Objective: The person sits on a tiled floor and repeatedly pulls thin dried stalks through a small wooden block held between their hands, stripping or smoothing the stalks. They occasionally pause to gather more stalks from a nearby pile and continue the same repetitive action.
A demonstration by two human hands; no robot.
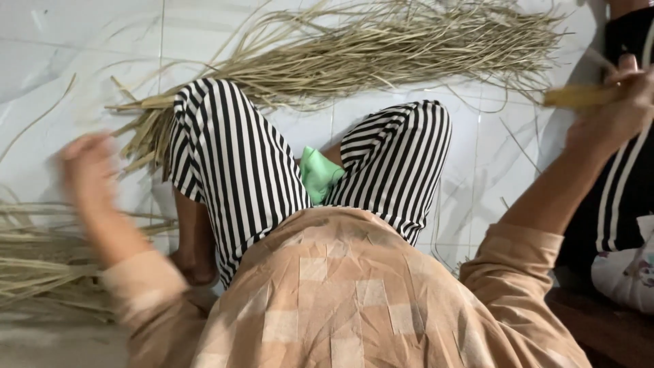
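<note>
While both arms spread wide over the lap, the holdings read as follows.

Left hand (87, 165): left of frame, raised over the floor and blurred; whether the fingers are apart or together cannot be told, and it holds nothing that shows.

Right hand (621, 102): upper right of frame, arm stretched out, fingers clamped on a yellowish strip (579, 96) — one, lying roughly level and pointing left.

Dried straw bundles: two — a large sheaf (381, 51) across the top centre and a second heap (34, 259) at the lower left edge.

Knees: two, in black-and-white striped trousers (231, 163), centre of frame.

Green cloth (319, 174): one, tucked between the knees.

Floor: white tiles (490, 150), with loose strands scattered about.

Other person: a dark striped sleeve (623, 197), right edge.
</note>
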